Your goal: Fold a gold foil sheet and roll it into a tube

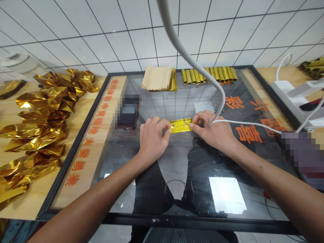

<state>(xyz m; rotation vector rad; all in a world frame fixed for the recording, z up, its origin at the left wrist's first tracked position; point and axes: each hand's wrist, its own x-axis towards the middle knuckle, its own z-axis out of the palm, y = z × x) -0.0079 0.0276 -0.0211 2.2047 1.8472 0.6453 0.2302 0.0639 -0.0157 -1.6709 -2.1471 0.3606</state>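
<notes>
A small strip of gold foil paper [180, 125] lies on the glass tabletop [177, 162] between my hands. My left hand [152, 139] pinches its left end with curled fingers. My right hand [215, 131] pinches its right end, thumb and fingers pressed together. A row of several rolled gold foil pieces [210, 75] lies at the far edge of the glass, beside a stack of tan-backed foil sheets [159, 78].
A heap of crumpled gold foil shapes [40, 125] covers the wooden surface on the left. A dark phone [128, 116] rests on the glass left of my hands. A grey cable [192, 60] hangs down over the middle. White boxes [293, 94] stand right.
</notes>
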